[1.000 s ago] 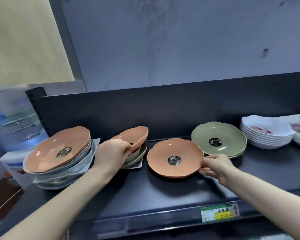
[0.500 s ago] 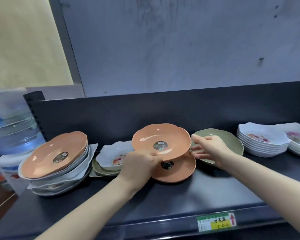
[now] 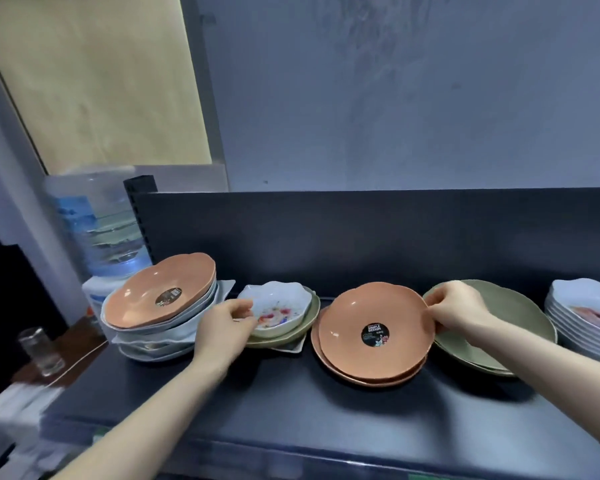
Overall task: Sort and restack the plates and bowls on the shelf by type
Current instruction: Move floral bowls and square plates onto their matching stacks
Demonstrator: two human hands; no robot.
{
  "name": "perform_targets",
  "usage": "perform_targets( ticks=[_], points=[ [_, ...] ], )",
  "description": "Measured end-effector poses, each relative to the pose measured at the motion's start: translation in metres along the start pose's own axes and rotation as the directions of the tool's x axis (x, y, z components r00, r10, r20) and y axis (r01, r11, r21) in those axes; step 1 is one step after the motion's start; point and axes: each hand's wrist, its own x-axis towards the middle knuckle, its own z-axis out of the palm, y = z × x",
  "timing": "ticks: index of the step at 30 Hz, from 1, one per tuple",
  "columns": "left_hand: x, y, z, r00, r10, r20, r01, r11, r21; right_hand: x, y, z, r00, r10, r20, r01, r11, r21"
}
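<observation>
Two orange plates sit stacked mid-shelf, the right hand pinching the top one's right rim between its fingers. The left hand curls its fingers on the rim of a floral bowl, which rests on a green dish beside a mixed pile.

wall: grey-blue, smudged | panel: pale yellow — upper left | water jug: left of dark shelf
</observation>
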Motion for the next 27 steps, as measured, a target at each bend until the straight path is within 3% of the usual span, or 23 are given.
perform_targets(
  ticks=[3, 7, 11, 13, 16, 21, 27],
  points=[
    [0.012, -0.015, -0.003, 0.989, -0.146, -0.024, 0.146, 0.989, -0.004, 0.012, -0.002, 0.011, 0.988, -0.145, 0.05, 0.153, 0.96, -0.235],
    [0.03, -0.026, 0.002, 0.97, -0.234, -0.061, 0.235, 0.972, 0.011, 0.02, -0.01, 0.026, 0.953, -0.265, 0.146, 0.299, 0.756, -0.582],
    [0.032, -0.008, 0.005, 0.944, -0.325, -0.061, 0.329, 0.939, 0.098, 0.026, -0.025, 0.029, 0.92, -0.334, 0.204, 0.369, 0.566, -0.737],
    [0.035, 0.003, 0.007, 0.924, -0.376, -0.064, 0.381, 0.916, 0.124, 0.031, -0.031, 0.028, 0.9, -0.384, 0.208, 0.397, 0.521, -0.756],
    [0.042, 0.011, 0.015, 0.895, -0.445, -0.033, 0.446, 0.89, 0.093, 0.031, -0.041, 0.031, 0.875, -0.449, 0.179, 0.433, 0.565, -0.702],
    [0.051, 0.009, 0.027, 0.873, -0.487, 0.017, 0.485, 0.872, 0.069, 0.026, -0.052, 0.053, 0.842, -0.518, 0.148, 0.523, 0.719, -0.458],
    [0.055, 0.022, 0.019, 0.844, -0.529, 0.083, 0.536, 0.834, -0.132, 0.032, -0.059, 0.077, 0.879, -0.422, 0.222, 0.467, 0.854, -0.227]
  ],
)
